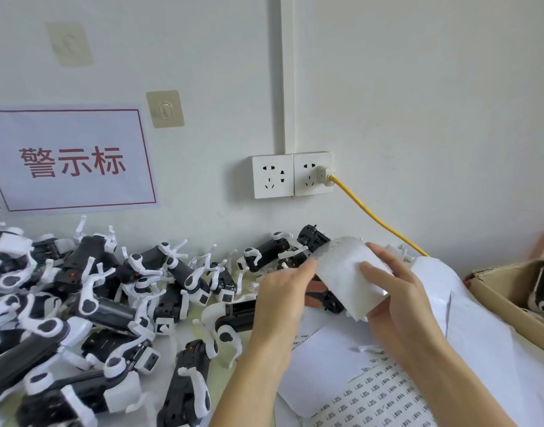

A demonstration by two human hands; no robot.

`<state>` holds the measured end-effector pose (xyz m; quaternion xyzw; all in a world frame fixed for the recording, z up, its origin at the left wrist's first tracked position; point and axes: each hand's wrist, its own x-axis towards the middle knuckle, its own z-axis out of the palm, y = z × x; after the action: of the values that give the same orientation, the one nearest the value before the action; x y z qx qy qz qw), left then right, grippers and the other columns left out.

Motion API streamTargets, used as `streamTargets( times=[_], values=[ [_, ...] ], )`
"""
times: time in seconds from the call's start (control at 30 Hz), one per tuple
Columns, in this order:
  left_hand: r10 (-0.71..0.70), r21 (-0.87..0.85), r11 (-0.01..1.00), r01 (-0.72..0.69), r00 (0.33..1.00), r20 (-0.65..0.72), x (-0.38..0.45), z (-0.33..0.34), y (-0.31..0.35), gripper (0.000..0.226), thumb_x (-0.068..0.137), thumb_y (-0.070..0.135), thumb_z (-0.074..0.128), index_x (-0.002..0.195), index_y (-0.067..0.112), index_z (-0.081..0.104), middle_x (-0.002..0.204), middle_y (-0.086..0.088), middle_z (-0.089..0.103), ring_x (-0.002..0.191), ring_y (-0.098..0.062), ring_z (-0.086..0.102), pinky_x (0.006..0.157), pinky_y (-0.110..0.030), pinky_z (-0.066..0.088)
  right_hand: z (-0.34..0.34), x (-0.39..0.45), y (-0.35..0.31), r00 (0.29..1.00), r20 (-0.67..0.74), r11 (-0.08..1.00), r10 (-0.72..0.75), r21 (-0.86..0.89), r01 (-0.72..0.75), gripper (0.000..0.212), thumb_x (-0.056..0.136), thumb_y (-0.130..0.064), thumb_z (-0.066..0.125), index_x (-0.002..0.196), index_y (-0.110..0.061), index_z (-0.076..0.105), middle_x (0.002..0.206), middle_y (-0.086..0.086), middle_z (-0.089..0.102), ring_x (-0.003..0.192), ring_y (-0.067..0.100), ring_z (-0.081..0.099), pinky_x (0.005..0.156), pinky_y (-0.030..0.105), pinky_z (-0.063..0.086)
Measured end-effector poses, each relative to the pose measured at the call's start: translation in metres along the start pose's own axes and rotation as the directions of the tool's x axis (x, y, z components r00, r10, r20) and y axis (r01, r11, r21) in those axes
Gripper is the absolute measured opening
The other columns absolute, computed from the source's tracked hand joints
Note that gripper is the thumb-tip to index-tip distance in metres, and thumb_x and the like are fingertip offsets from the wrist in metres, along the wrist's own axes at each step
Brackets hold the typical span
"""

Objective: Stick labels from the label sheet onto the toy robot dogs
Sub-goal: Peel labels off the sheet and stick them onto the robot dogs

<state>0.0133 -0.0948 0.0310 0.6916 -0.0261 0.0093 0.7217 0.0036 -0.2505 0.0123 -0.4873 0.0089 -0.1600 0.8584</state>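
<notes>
Several black-and-white toy robot dogs (110,303) lie piled across the left and middle of the table. My left hand (283,297) and my right hand (394,288) both hold a curled white label sheet (341,269) above the table, its blank back facing me. My right hand's fingers wrap its right edge, and my left hand grips its left edge. A flat label sheet (378,396) printed with rows of small labels lies on the table under my right forearm. One dog (190,392) lies just left of my left forearm.
A cardboard box (504,291) holding more dogs stands at the right. White paper (467,318) is heaped between it and my hands. On the wall are a double socket (292,175) with a yellow cable (378,217) plugged in, and a red-lettered sign (70,158).
</notes>
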Motion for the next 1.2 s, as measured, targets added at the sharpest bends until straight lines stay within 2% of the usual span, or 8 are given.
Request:
streamTargets(
  times=[0.1, 0.27, 0.37, 0.5, 0.73, 0.93, 1.07, 1.2],
  values=[
    [-0.085, -0.344, 0.935, 0.088, 0.996, 0.022, 0.001, 0.002, 0.000, 0.025, 0.093, 0.010, 0.063, 0.070, 0.011, 0.073, 0.069, -0.007, 0.067, 0.053, -0.014, 0.058, 0.048, -0.022, 0.038, 0.004, -0.002, 0.003, 0.993, 0.105, 0.998, 0.052, 0.013, -0.054, 0.037, 0.075, -0.006, 0.071, 0.110, -0.018, 0.070, 0.098, 0.011, 0.074, 0.080, 0.024, 0.069, 0.071, 0.037, 0.053],
    [0.009, -0.349, 0.935, -0.060, 0.989, -0.145, 0.004, -0.006, -0.002, 0.021, 0.092, 0.002, 0.065, 0.075, 0.010, 0.074, 0.069, -0.005, 0.071, 0.059, -0.015, 0.064, 0.054, -0.025, 0.051, 0.008, -0.009, 0.010, 0.991, 0.114, 0.963, 0.070, -0.267, -0.038, 0.028, 0.088, -0.007, 0.069, 0.111, -0.022, 0.071, 0.107, 0.014, 0.074, 0.091, 0.028, 0.072, 0.084, 0.046, 0.055],
    [0.057, -0.285, 0.950, -0.125, 0.971, -0.234, 0.006, -0.009, -0.007, 0.017, 0.090, 0.008, 0.071, 0.077, 0.017, 0.077, 0.075, -0.002, 0.075, 0.069, -0.015, 0.068, 0.063, -0.027, 0.054, 0.012, -0.011, 0.017, 0.988, -0.020, 0.814, -0.154, -0.569, 0.116, 0.032, 0.088, -0.021, 0.072, 0.113, -0.038, 0.062, 0.108, -0.004, 0.066, 0.099, 0.014, 0.067, 0.079, 0.035, 0.055],
    [0.060, -0.323, 0.935, -0.148, 0.962, -0.267, 0.007, -0.009, -0.009, 0.012, 0.090, 0.009, 0.072, 0.085, 0.019, 0.078, 0.081, -0.002, 0.077, 0.077, -0.020, 0.075, 0.061, -0.020, 0.054, 0.025, -0.019, 0.018, 0.838, 0.037, 0.551, -0.545, -0.738, 0.391, 0.024, 0.083, -0.021, 0.068, 0.101, -0.035, 0.060, 0.099, -0.011, 0.050, 0.088, 0.016, 0.056, 0.076, 0.041, 0.053],
    [0.085, -0.346, 0.921, -0.180, 0.958, -0.273, 0.008, -0.009, -0.011, 0.023, 0.091, 0.007, 0.071, 0.075, 0.022, 0.078, 0.077, -0.007, 0.075, 0.074, -0.026, 0.073, 0.064, -0.023, 0.057, 0.037, -0.030, 0.025, 0.737, 0.113, 0.304, -0.667, -0.862, 0.407, 0.024, 0.087, -0.032, 0.063, 0.111, -0.028, 0.063, 0.129, -0.002, 0.041, 0.122, 0.023, 0.039, 0.097, 0.040, 0.032],
    [0.237, -0.069, 0.967, -0.246, 0.965, -0.114, 0.008, -0.006, -0.016, 0.009, 0.093, 0.008, 0.068, 0.089, 0.015, 0.074, 0.085, -0.005, 0.077, 0.085, -0.022, 0.072, 0.074, -0.027, 0.057, 0.035, -0.027, 0.012, 0.956, -0.068, 0.564, -0.287, -0.819, 0.111, 0.067, 0.081, -0.051, 0.071, 0.139, -0.026, 0.050, 0.124, -0.015, 0.056, 0.129, 0.013, 0.048, 0.112, 0.045, 0.035],
    [0.267, 0.007, 0.964, -0.267, 0.963, -0.027, 0.007, -0.005, -0.015, 0.012, 0.092, 0.007, 0.069, 0.086, 0.016, 0.073, 0.080, 0.000, 0.076, 0.071, -0.004, 0.068, 0.069, -0.017, 0.052, 0.023, -0.023, -0.005, 0.989, -0.137, 0.751, 0.052, -0.647, -0.129, 0.040, 0.069, -0.048, 0.086, 0.090, -0.016, 0.073, 0.073, -0.003, 0.075, 0.067, 0.018, 0.072, 0.056, 0.044, 0.059],
    [0.289, 0.060, 0.955, -0.290, 0.957, 0.029, 0.007, -0.006, -0.016, 0.016, 0.093, 0.003, 0.067, 0.083, 0.015, 0.071, 0.074, 0.003, 0.074, 0.068, -0.005, 0.065, 0.074, -0.024, 0.055, 0.015, -0.022, -0.013, 0.982, 0.017, 0.777, 0.187, -0.614, -0.137, 0.046, 0.055, -0.047, 0.087, 0.089, -0.018, 0.078, 0.075, 0.008, 0.076, 0.059, 0.022, 0.068, 0.057, 0.040, 0.047]
  ],
)
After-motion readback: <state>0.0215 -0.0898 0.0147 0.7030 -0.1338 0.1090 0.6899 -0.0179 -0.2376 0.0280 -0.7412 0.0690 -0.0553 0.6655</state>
